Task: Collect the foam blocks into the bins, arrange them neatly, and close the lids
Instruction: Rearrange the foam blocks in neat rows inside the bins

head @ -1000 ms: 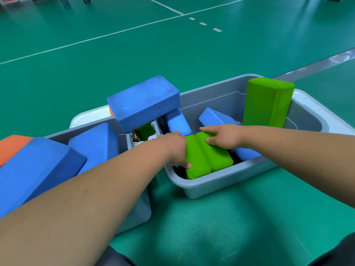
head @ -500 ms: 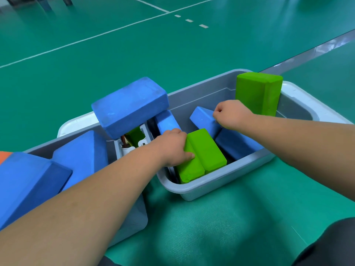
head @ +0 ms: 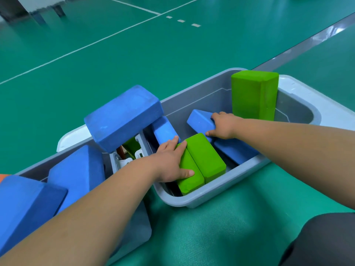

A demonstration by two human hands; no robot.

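Two grey bins stand side by side on the green floor. In the right bin (head: 221, 194) two green foam blocks (head: 203, 162) lie flat next to each other; my left hand (head: 171, 162) grips the nearer one. My right hand (head: 223, 124) is closed around a tilted blue block (head: 199, 120) behind them. Another green block (head: 253, 95) stands upright at the bin's far wall. A small blue block (head: 163, 129) leans at the left end. The left bin (head: 138, 227) holds several large blue blocks (head: 76, 175), and one big blue block (head: 123, 116) rests across both bins.
White lids (head: 315, 104) lie behind the bins, one more white lid (head: 73, 137) at the left. An orange block's corner (head: 2, 177) shows at the left edge. My dark-clad knee (head: 322, 240) is at the lower right. White court lines cross the floor beyond.
My right hand left the green blocks, moved back and took hold of the tilted blue block. My left hand stayed on the nearer green block.
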